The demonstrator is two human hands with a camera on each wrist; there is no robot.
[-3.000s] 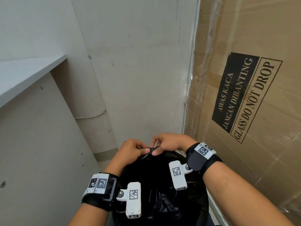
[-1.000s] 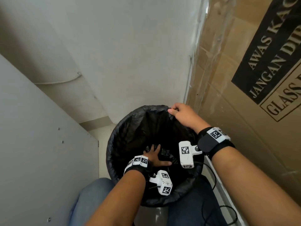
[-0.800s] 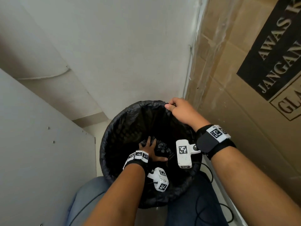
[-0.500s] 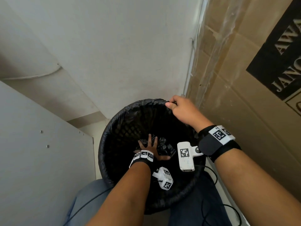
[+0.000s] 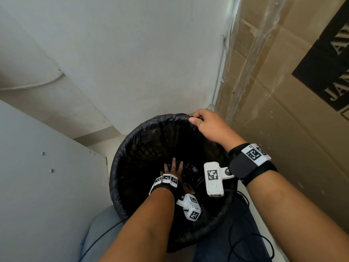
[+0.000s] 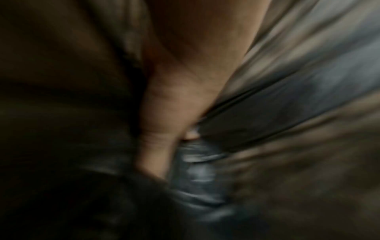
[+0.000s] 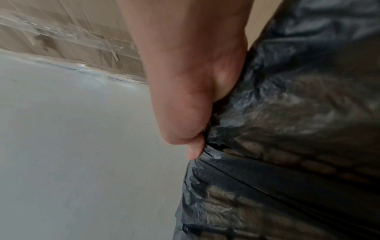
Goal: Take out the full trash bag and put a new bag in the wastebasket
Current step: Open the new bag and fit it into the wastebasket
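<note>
A round mesh wastebasket (image 5: 118,188) stands on the floor in a corner, lined with a black trash bag (image 5: 151,140) whose edge is folded over the rim. My left hand (image 5: 172,167) is deep inside, fingers spread and pressing the plastic toward the bottom. The left wrist view is dark and blurred; it shows my left hand (image 6: 164,146) against the black bag (image 6: 267,113). At the far right of the rim my right hand (image 5: 196,119) pinches the bag's edge. Thumb and fingers of the right hand (image 7: 197,146) nip the bag (image 7: 287,129) there.
A tall cardboard box (image 5: 283,110) stands close on the right, almost touching the basket. A white wall (image 5: 132,53) is behind and a white panel (image 5: 47,186) on the left. My knees in jeans (image 5: 98,233) flank the basket; a black cable (image 5: 245,242) trails nearby.
Three seconds ago both hands pinched the bag's top together. Since then the bag lines the basket; my left hand pushes lower inside while my right keeps hold at the rim.
</note>
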